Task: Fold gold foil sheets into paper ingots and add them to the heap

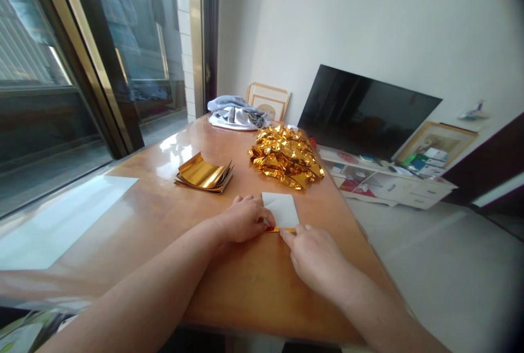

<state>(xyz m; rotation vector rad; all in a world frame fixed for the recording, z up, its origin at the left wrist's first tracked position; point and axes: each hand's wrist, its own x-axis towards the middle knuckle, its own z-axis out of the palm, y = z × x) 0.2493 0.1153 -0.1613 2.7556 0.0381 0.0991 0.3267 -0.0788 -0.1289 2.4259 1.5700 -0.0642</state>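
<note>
A sheet of gold foil paper (280, 210) lies white side up on the table, its near edge folded over into a narrow gold strip. My left hand (245, 219) rests on the sheet's left side, fingers curled, with thumb and fingertips at the left end of the fold. At the right part of the fold, my right hand (313, 252) has its fingers bent together, the index finger pressing on the strip. Behind my left hand sits a stack of gold foil sheets (202, 172) with curling edges. Beyond the sheet is a heap of folded gold foil pieces (284, 156).
The wooden table (245, 293) has its right edge near my right forearm. Folded clothes (235, 113) lie at its far end, and a pale sheet (69, 216) at the left. Past the table are a television (364, 110) and a white cabinet (393, 189).
</note>
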